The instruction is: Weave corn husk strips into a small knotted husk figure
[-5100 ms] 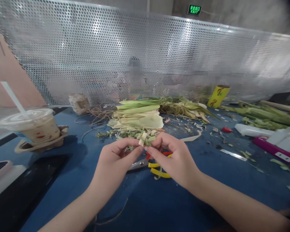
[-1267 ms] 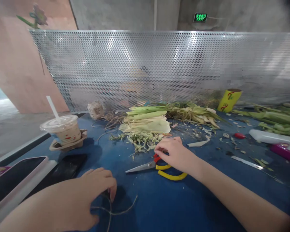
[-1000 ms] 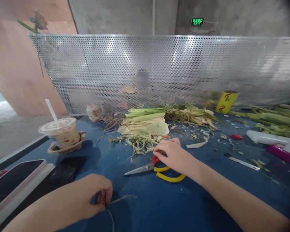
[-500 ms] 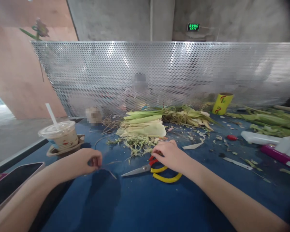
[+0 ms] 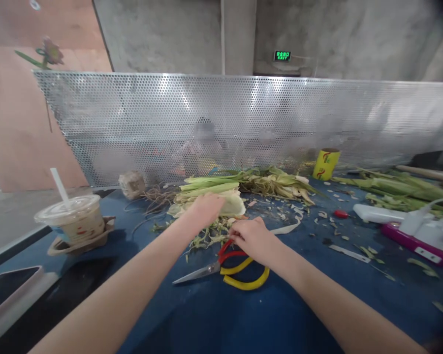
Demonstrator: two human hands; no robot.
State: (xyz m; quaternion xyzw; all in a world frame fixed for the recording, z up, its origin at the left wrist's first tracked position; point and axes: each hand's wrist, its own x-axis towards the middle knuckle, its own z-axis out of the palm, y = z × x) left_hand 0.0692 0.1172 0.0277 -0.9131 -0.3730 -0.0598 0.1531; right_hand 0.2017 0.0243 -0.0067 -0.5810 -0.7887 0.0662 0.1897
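Observation:
My left hand (image 5: 206, 207) reaches over a stack of pale green corn husks (image 5: 210, 188); its fingertips are smeared and partly hidden, so I cannot tell whether they grip a husk. Beside it my right hand (image 5: 250, 235) is closed in a pinch above the table, and what is between the fingers, if anything, is hidden. Just under the right hand lie scissors (image 5: 245, 284) with red and yellow handles, their blades pointing left. Curled husk shreds (image 5: 210, 238) are heaped in front of the stack.
At left stand a lidded drink cup (image 5: 74, 223) in a cardboard holder and a phone (image 5: 13, 295). Twine (image 5: 132, 184) sits behind. On the right are a yellow roll (image 5: 326, 163), a purple power strip (image 5: 421, 246), a cutter blade (image 5: 349, 253) and more husks (image 5: 395, 187). A perforated metal screen (image 5: 243, 113) runs behind.
My left hand has moved from the left side of the table up and right onto the husks. My right hand stays near the scissors. The view has shifted slightly.

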